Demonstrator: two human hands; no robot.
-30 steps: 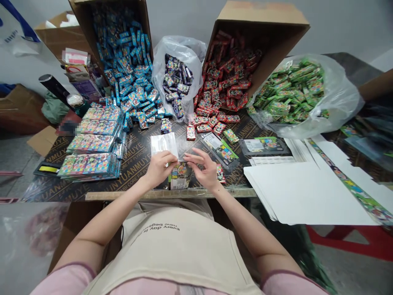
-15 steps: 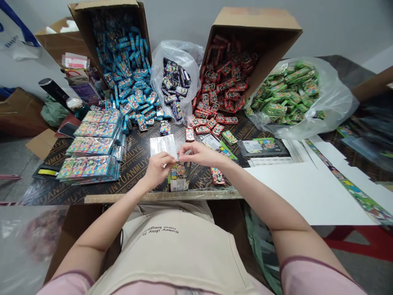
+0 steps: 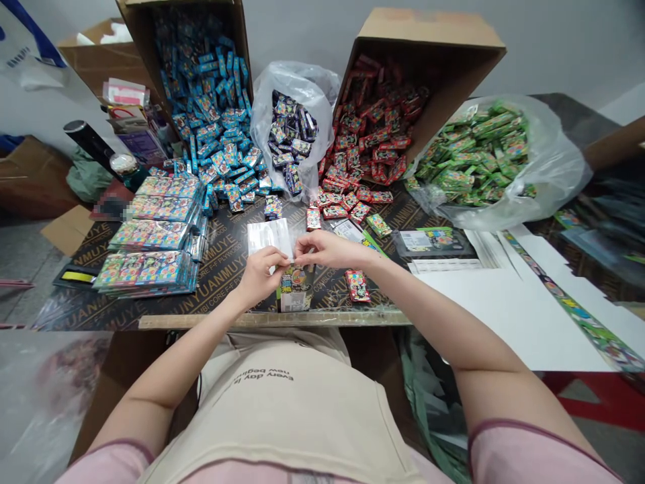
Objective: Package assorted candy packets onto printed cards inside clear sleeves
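Note:
My left hand [image 3: 265, 272] and my right hand [image 3: 325, 250] meet close together over the table, fingers pinched at the edge of a printed plastic bag [image 3: 295, 296]. The bag has a dark, colourful front with a pale label near its bottom. Beyond my fingers a whitish, shiny flap [image 3: 267, 234] lies flat; whether it belongs to the same bag is hard to tell. Just past the hands are a small purple box [image 3: 273, 207] and a red box [image 3: 313, 218]. Another red box [image 3: 357, 286] lies to the right, below my right forearm.
Blue boxes [image 3: 222, 158] spill from a carton, with stacked filled packs [image 3: 146, 269] in front at left. A clear bag holds purple boxes [image 3: 292, 134]; a carton holds red ones [image 3: 373, 134]. Green packets [image 3: 484, 151] fill another bag. White sheets [image 3: 508, 316] cover the right side.
Both hands keep their pinch at the bag's edge with barely any movement. The whole view has shifted slightly.

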